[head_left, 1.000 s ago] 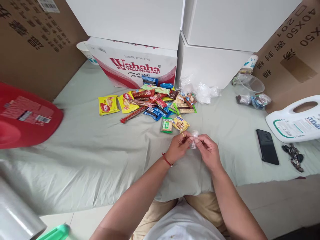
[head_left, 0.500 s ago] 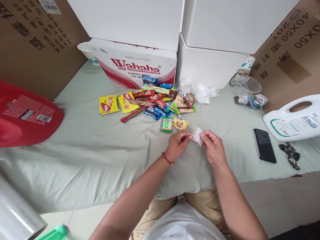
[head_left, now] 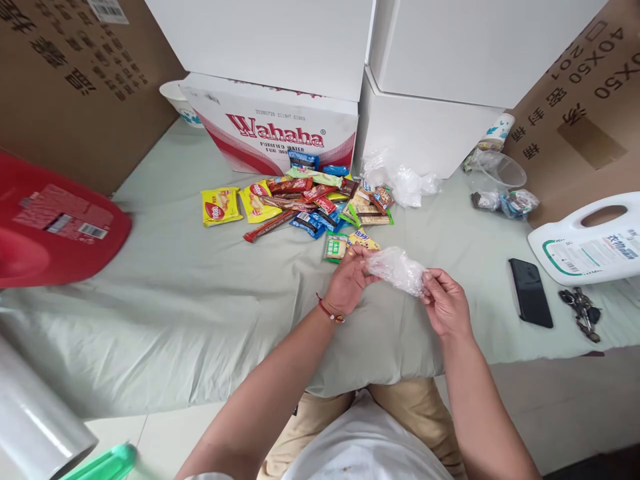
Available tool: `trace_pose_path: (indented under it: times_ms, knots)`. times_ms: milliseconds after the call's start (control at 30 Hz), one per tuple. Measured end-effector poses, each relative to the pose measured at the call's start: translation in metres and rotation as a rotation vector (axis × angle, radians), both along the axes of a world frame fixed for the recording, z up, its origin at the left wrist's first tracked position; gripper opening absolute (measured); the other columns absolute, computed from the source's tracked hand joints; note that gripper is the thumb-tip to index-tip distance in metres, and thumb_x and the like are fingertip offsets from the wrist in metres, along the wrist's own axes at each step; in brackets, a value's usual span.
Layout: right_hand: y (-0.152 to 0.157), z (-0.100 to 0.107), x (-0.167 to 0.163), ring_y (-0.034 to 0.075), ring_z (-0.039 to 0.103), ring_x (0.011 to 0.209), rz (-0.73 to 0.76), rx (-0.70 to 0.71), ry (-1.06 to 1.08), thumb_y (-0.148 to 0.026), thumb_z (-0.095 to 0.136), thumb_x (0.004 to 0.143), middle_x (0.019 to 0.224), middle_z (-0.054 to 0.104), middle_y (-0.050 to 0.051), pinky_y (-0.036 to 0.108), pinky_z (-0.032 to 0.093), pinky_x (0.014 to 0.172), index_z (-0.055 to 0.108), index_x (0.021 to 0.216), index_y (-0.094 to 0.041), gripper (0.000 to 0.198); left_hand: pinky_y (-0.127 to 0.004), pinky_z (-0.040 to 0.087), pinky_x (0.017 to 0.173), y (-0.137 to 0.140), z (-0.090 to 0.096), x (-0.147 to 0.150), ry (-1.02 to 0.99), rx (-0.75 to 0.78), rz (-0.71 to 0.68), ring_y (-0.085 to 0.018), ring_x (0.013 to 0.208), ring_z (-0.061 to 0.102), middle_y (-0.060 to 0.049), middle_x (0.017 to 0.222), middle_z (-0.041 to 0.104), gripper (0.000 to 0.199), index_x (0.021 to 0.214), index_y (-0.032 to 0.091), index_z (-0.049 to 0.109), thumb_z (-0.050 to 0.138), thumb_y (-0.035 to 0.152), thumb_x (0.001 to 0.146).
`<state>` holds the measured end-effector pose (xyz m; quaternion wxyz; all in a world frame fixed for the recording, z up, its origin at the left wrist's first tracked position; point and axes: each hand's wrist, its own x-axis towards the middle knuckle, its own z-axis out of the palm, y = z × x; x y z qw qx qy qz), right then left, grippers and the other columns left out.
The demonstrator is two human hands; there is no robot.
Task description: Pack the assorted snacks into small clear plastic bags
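A crumpled clear plastic bag [head_left: 397,269] is stretched between my two hands above the cloth. My left hand [head_left: 347,283], with a red cord bracelet at the wrist, has its curled fingers on the bag's left end. The other end is pinched between thumb and fingers of my right hand [head_left: 445,301]. Just beyond my left fingers lie a green-edged cracker packet [head_left: 335,247] and a yellow cookie packet [head_left: 364,240], the latter partly covered by the hand and bag. Behind them is a pile of wrapped snacks, including a red snack stick [head_left: 270,225] and a yellow packet [head_left: 259,201].
A Wahaha carton [head_left: 280,130] and white boxes [head_left: 425,127] stand at the back. Crumpled plastic bags [head_left: 406,187] lie before them. To the right are a phone [head_left: 531,293], keys [head_left: 583,313] and a white detergent bottle [head_left: 585,247]; a red bottle [head_left: 65,227] lies left.
The plastic bag has gone from a small bunched wad to a longer, spread shape. My right hand has moved right, and my left hand has turned with its palm more upward.
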<state>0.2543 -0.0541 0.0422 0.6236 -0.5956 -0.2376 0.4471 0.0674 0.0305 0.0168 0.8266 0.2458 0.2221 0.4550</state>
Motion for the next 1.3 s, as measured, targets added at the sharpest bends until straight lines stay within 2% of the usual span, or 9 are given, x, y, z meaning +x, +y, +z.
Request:
trace_pose_path:
  times_ms: [133, 233, 367, 467, 633, 767, 933, 1133, 1300]
  knots:
    - [-0.001, 0.007, -0.003, 0.01, 0.042, 0.062, 0.098, 0.006, -0.119, -0.049, 0.088, 0.073, 0.071, 0.054, -0.002, 0.022, 0.034, 0.049, 0.075, 0.081, -0.022, 0.031, -0.033, 0.052, 0.088, -0.004, -0.004, 0.004, 0.096, 0.227, -0.012, -0.024, 0.124, 0.054, -0.006, 0.14, 0.057, 0.078, 0.129, 0.032, 0.056, 0.091, 0.031, 0.06]
    - [-0.001, 0.007, 0.001, 0.009, 0.04, 0.06, 0.104, -0.026, -0.127, -0.051, 0.087, 0.072, 0.069, 0.052, -0.002, 0.022, 0.033, 0.048, 0.073, 0.082, -0.022, 0.034, -0.025, 0.048, 0.074, -0.003, -0.009, 0.009, 0.226, 0.274, 0.013, -0.015, 0.091, 0.06, -0.002, 0.101, 0.065, 0.054, 0.105, 0.022, 0.064, 0.093, 0.036, 0.062]
    - [-0.007, -0.001, 0.01, 0.012, 0.044, 0.06, 0.109, -0.148, -0.299, -0.063, 0.08, 0.073, 0.07, 0.055, -0.001, 0.026, 0.038, 0.05, 0.071, 0.084, -0.02, 0.045, -0.021, 0.03, 0.049, 0.003, -0.011, 0.011, 0.267, 0.079, 0.142, -0.006, 0.053, 0.038, 0.007, 0.066, 0.046, 0.049, 0.083, 0.021, 0.053, 0.084, 0.057, 0.072]
    - [-0.016, -0.001, 0.009, 0.022, 0.061, 0.09, 0.055, -0.047, -0.695, -0.066, 0.067, 0.086, 0.102, 0.068, 0.009, 0.036, 0.053, 0.076, 0.071, 0.109, -0.022, 0.05, -0.021, 0.031, 0.049, 0.005, -0.011, 0.012, 0.289, 0.043, 0.201, -0.006, 0.052, 0.038, 0.008, 0.065, 0.047, 0.055, 0.084, 0.021, 0.052, 0.085, 0.062, 0.067]
    - [-0.014, 0.008, -0.015, 0.034, 0.046, 0.137, 0.268, 0.158, -1.047, -0.063, 0.078, 0.077, 0.144, 0.057, 0.014, 0.054, 0.041, 0.114, 0.064, 0.134, -0.026, 0.069, -0.023, 0.037, 0.058, 0.001, -0.01, 0.013, 0.444, 0.165, 0.233, -0.009, 0.061, 0.045, 0.005, 0.07, 0.055, 0.051, 0.079, 0.02, 0.054, 0.085, 0.059, 0.068]
    - [-0.005, 0.007, -0.019, 0.024, 0.063, 0.092, 0.167, 0.059, -0.776, -0.058, 0.066, 0.091, 0.093, 0.07, 0.005, 0.041, 0.053, 0.088, 0.074, 0.091, -0.026, 0.033, -0.023, 0.032, 0.058, -0.001, -0.008, 0.009, 0.445, 0.181, 0.165, -0.008, 0.06, 0.04, 0.006, 0.066, 0.049, 0.054, 0.072, 0.019, 0.051, 0.086, 0.061, 0.066]
    - [-0.005, 0.011, -0.002, 0.009, 0.037, 0.05, 0.091, -0.14, -0.108, -0.061, 0.085, 0.072, 0.062, 0.048, -0.005, 0.024, 0.031, 0.041, 0.066, 0.076, -0.021, 0.045, -0.024, 0.033, 0.057, 0.005, -0.007, 0.006, 0.368, 0.155, 0.042, -0.008, 0.058, 0.038, 0.006, 0.065, 0.046, 0.052, 0.076, 0.019, 0.055, 0.087, 0.06, 0.066]
    - [-0.013, 0.011, -0.003, 0.007, 0.038, 0.05, -0.038, -0.081, 0.027, -0.059, 0.088, 0.068, 0.06, 0.044, -0.007, 0.021, 0.032, 0.042, 0.063, 0.077, -0.021, 0.047, -0.029, 0.045, 0.077, -0.013, 0.009, -0.001, 0.624, 0.429, 0.513, -0.015, 0.082, 0.053, -0.002, 0.094, 0.057, 0.037, 0.101, 0.023, 0.058, 0.081, 0.044, 0.081]
    - [-0.013, 0.012, -0.014, 0.009, 0.044, 0.053, 0.021, -0.058, 0.017, -0.058, 0.088, 0.069, 0.061, 0.047, -0.006, 0.022, 0.04, 0.047, 0.065, 0.08, -0.022, 0.044, -0.041, 0.044, 0.092, -0.054, 0.027, 0.015, 0.784, 0.869, 0.233, -0.028, 0.101, 0.058, -0.01, 0.104, 0.064, 0.036, 0.102, 0.022, 0.067, 0.081, 0.047, 0.08]
